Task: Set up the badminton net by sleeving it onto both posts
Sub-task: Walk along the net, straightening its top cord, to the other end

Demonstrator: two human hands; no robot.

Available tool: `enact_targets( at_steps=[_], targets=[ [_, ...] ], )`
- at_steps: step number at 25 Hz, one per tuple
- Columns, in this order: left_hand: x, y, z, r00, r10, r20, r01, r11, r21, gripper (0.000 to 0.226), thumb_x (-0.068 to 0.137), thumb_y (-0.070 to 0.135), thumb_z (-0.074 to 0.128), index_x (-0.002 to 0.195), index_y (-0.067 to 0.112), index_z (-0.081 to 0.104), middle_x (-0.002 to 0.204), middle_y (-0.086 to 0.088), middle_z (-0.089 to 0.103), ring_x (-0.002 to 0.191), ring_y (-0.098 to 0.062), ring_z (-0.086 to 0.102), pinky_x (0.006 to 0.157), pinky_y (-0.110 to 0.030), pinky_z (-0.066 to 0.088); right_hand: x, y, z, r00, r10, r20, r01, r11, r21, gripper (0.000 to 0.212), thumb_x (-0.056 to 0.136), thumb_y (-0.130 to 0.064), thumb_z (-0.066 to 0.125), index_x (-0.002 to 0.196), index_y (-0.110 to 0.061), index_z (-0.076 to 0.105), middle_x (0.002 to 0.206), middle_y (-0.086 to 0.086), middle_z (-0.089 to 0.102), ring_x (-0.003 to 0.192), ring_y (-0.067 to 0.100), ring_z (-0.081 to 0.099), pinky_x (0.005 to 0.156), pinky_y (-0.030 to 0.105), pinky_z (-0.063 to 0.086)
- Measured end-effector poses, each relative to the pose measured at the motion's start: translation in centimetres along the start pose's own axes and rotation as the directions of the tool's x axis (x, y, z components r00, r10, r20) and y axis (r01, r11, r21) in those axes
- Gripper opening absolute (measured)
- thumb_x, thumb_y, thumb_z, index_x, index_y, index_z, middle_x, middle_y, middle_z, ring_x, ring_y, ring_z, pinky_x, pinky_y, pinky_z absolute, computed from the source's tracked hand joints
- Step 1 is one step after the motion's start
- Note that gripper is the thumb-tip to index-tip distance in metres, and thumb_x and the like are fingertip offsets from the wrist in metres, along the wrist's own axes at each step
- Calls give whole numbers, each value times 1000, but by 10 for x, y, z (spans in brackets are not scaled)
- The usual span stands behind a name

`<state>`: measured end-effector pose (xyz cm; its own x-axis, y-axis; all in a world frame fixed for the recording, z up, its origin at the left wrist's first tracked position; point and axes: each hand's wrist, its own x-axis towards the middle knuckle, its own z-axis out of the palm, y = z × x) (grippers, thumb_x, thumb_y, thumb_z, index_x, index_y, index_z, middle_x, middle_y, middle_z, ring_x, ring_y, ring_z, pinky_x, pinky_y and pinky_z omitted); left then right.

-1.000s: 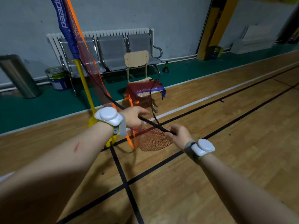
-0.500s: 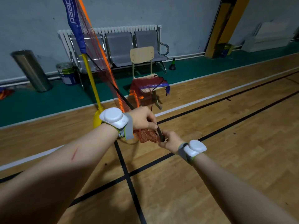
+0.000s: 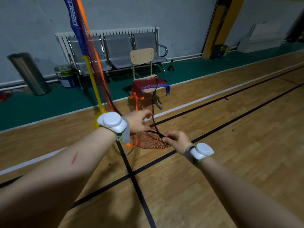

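Note:
A yellow post (image 3: 93, 79) stands at the court's edge, with the net's blue sleeve (image 3: 74, 22) slid over its top. Red net mesh (image 3: 148, 141) with an orange band (image 3: 131, 144) runs down from the post and sags between my hands. The rest of the net (image 3: 148, 86) lies bunched on a wooden chair (image 3: 142, 55). A black cord (image 3: 153, 109) drops from that bunch to my right hand (image 3: 176, 139), which pinches it at the mesh's edge. My left hand (image 3: 139, 121) is just left of the cord, fingers spread toward it and holding nothing I can make out.
Grey metal bench seats (image 3: 118, 50) and a radiator line the wall. A steel bin (image 3: 28, 73) and a paint bucket (image 3: 65, 76) stand at the left, and a small cone (image 3: 171, 65) sits right of the bench. Black court lines (image 3: 131, 171) cross on the wood floor below my arms.
My left hand has let go of the bunched mesh and opened toward the cord. My right hand has pulled the cord down and right. The view has shifted closer to the post.

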<state>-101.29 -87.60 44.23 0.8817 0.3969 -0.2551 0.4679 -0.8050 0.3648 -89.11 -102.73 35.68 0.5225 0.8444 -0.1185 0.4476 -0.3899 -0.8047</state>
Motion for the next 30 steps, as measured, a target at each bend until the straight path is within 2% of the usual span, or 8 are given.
enact_targets(
  at_steps=[3, 7, 12, 18, 21, 25, 28, 30],
  targets=[
    [-12, 24, 23, 983, 140, 117, -146, 989, 39, 62, 87, 24, 60, 142, 18, 32, 144, -1, 43, 130, -20, 43, 105, -29, 38, -24, -14, 2, 988, -120, -95, 117, 993, -32, 13, 81, -16, 68, 90, -7, 73, 80, 3, 59, 73, 12, 54, 75, 33, 48],
    [-26, 41, 28, 965, 248, 90, -251, 968, 23, 24, 88, 26, 59, 105, 9, 65, 91, 0, 61, 85, -17, 56, 69, -24, 43, -55, -21, -5, 985, -115, -129, 110, 993, -45, 14, 78, -12, 70, 88, -15, 62, 72, -11, 51, 66, 2, 48, 62, 10, 39],
    [-53, 62, 7, 938, 347, 15, -347, 938, -20, 17, 89, 23, 59, 97, 13, 69, 88, 6, 62, 81, -8, 55, 71, -20, 44, -65, -14, 10, 1000, -13, -16, 12, 1000, -21, 28, 80, -12, 69, 106, -7, 61, 101, 5, 65, 96, 20, 59, 81, 25, 46],
    [-73, 55, -16, 958, 245, -149, -268, 950, -161, 11, 85, 13, 58, 74, 15, 58, 65, 11, 53, 59, -3, 49, 62, -19, 41, -69, 2, 16, 998, 63, 21, -62, 996, -64, 26, 88, -14, 60, 113, -8, 62, 103, 6, 68, 100, 22, 61, 89, 32, 48],
    [-71, 56, -4, 980, 164, -115, -169, 985, -33, 5, 85, 18, 57, 89, 15, 57, 88, 1, 61, 84, -20, 57, 74, -29, 44, -79, 10, 0, 995, 63, -76, -70, 993, -94, 27, 91, -22, 57, 110, -6, 67, 100, 19, 70, 91, 27, 64, 88, 42, 50],
    [-63, 83, 28, 988, 145, 43, -148, 987, 57, 64, 87, 28, 60, 142, 17, 28, 150, -4, 30, 136, -22, 35, 107, -29, 33, -100, 9, -27, 993, -90, -71, 75, 978, -192, 23, 90, -21, 58, 98, -3, 70, 75, 6, 61, 78, 16, 49, 69, 26, 38],
    [-56, 129, 58, 967, 210, 144, -220, 974, 54, 65, 84, 32, 63, 140, 17, 35, 144, -2, 41, 130, -20, 42, 106, -30, 38, -126, 15, -56, 982, -160, -99, 136, 967, -216, 19, 86, -17, 63, 93, -1, 71, 70, -11, 42, 70, 11, 45, 65, 20, 34],
    [-54, 151, 69, 963, 223, 153, -238, 967, 88, 47, 84, 36, 64, 124, 14, 55, 117, -5, 60, 107, -20, 56, 85, -28, 44, -141, 23, -71, 976, -183, -119, 156, 967, -202, 18, 82, -17, 67, 92, -2, 70, 73, -6, 44, 67, 8, 44, 65, 18, 38]
  ],
)
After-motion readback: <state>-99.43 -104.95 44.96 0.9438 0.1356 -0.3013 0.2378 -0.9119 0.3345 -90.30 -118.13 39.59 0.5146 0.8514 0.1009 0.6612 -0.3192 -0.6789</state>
